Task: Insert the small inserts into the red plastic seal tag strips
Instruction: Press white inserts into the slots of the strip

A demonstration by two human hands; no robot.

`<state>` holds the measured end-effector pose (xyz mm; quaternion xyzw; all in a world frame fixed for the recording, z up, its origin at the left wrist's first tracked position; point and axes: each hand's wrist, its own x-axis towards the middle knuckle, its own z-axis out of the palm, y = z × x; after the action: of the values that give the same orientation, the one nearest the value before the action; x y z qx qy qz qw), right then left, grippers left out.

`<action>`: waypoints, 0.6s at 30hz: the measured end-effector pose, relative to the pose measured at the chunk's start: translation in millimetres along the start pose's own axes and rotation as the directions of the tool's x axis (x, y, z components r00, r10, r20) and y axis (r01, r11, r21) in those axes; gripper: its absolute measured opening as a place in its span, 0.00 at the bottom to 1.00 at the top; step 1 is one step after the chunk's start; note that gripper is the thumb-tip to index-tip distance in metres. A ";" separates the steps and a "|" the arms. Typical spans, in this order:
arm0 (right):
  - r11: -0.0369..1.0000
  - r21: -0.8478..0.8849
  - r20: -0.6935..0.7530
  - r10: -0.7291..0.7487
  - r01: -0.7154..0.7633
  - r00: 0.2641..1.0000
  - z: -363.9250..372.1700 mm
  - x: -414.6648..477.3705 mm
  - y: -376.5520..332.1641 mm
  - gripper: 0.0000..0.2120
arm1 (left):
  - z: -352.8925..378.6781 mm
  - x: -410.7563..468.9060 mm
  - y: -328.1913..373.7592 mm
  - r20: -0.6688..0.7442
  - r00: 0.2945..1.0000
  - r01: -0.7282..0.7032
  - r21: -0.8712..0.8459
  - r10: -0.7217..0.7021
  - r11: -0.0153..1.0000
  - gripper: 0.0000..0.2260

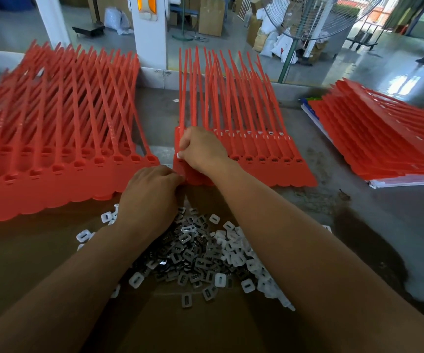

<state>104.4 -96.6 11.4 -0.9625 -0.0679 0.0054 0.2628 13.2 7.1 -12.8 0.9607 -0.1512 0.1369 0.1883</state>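
The fingers (184,143) of the right hand (200,149) were curled and clamped on the left edge of the middle stack of red seal tag strips (256,159). Just below, the left hand (149,197) had its fingers (174,177) bunched together against the stack's near left corner; whether they pinched anything I cannot tell. Beneath both forearms a loose pile of small inserts (205,253), white and dark grey, lay on a brown cardboard sheet (40,250). A left stack (53,154) sat just beside the middle one, and a right stack (384,141) well apart on the grey desk (358,220).
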 end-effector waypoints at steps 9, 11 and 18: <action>0.988 0.060 0.058 0.142 -0.145 0.988 0.8 16.2 -2.5 0.11 | 0.2 -0.2 -0.3 -0.003 1.000 0.009 0.002 -0.009 1.000 0.15; 0.986 0.054 0.048 0.152 -0.155 0.987 1.4 17.1 -1.4 0.15 | 0.6 -0.6 -0.7 -0.004 1.000 0.010 0.009 -0.010 1.000 0.16; 0.993 0.039 0.031 0.113 -0.114 0.993 2.7 13.4 4.0 0.19 | -0.2 -0.4 0.5 -0.004 1.000 0.000 -0.003 0.000 1.000 0.13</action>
<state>118.1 -96.9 7.5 -0.9590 -0.0166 0.0356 0.2805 12.6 6.8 -12.7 0.9601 -0.1511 0.1386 0.1903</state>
